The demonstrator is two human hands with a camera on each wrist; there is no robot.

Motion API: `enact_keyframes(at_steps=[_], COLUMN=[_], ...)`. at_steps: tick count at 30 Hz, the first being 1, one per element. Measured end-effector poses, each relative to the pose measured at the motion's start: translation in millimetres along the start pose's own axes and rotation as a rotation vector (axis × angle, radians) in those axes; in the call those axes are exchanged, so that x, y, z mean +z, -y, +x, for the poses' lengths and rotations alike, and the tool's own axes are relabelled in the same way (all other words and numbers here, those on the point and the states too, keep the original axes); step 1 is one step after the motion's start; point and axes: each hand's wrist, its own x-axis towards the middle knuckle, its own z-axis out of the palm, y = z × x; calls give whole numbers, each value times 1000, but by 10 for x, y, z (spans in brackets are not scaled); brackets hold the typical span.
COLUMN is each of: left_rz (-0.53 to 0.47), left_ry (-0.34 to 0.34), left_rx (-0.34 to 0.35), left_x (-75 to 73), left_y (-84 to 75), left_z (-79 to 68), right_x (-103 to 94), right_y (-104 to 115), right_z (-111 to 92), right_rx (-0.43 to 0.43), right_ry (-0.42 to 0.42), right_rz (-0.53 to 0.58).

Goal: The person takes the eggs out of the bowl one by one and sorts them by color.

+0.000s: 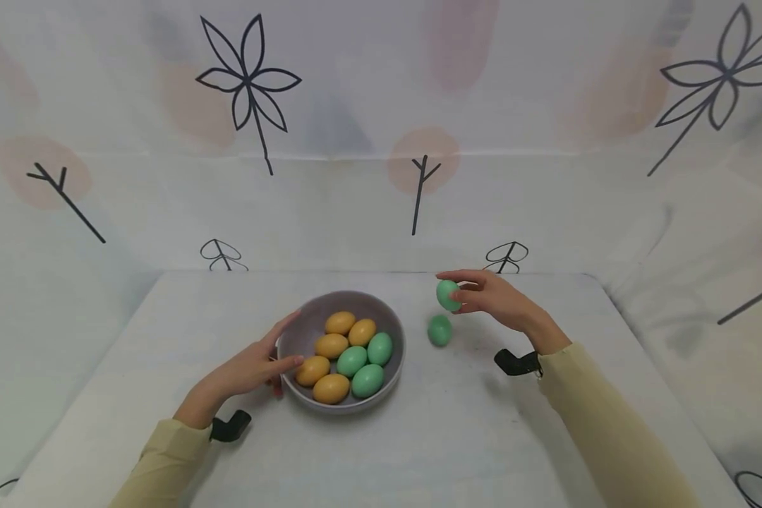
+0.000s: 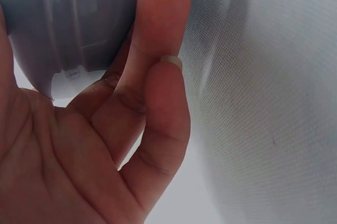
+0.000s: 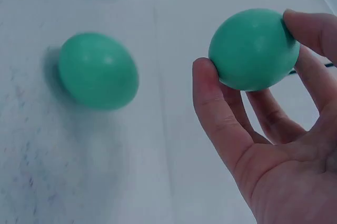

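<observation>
A grey bowl (image 1: 311, 319) holds several yellow eggs (image 1: 331, 346) and three green eggs (image 1: 367, 381). At its left side my left hand (image 1: 244, 368) grips the wall, thumb over the rim and fingers against the outside. The left wrist view has those fingers (image 2: 160, 24) beside the bowl (image 2: 79, 19). To the right of the bowl, my right hand (image 1: 492, 300) pinches a green egg (image 1: 448, 295) above the table, between thumb and fingertips. Just below it another green egg (image 1: 440, 331) lies on the tabletop, apart from the hand; both show in the right wrist view.
The white-covered table (image 1: 444, 437) runs back to a patterned cloth backdrop (image 1: 343, 212) with drawn plants. Cloth also hangs at the left and right sides. A small black device (image 1: 517, 363) is strapped to my right wrist, and a similar one (image 1: 231, 426) to my left.
</observation>
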Motion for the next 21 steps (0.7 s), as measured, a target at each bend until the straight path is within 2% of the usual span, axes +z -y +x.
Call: enact_keyframes(at_steps=[6,13,21], left_rz=[-4,-10,-13], left_ry=[7,-8,-20], left_rx=[-4,-15,-23], left_x=[-25,-12,8], left_y=[-18,-46,-79], left_z=[-16,30,86], right_x=[-65,-171,-248], right_y=[-142,-356,-548], right_z=[-141,-182,-145], right_rx=[45,76,79], right_ry=[-56,-54,-72], right_rz=[52,-34,-77])
